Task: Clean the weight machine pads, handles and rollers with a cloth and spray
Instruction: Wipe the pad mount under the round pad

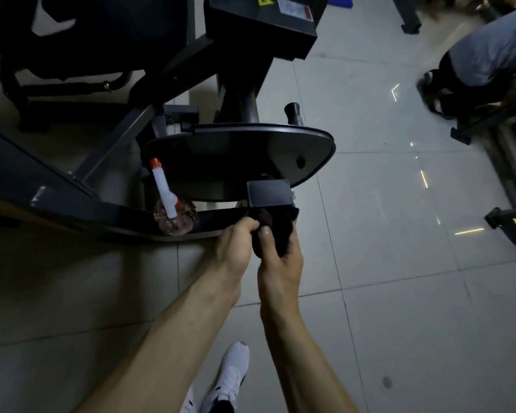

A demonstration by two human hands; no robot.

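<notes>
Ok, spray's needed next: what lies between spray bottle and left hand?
Only the machine's dark frame bar, running from spray bottle toward left hand; head view shows it.

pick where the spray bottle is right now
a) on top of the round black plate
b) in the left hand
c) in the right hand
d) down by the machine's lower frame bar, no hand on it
d: the spray bottle sits low against the frame bar, while the left hand and right hand both grip the dark cloth.
</notes>
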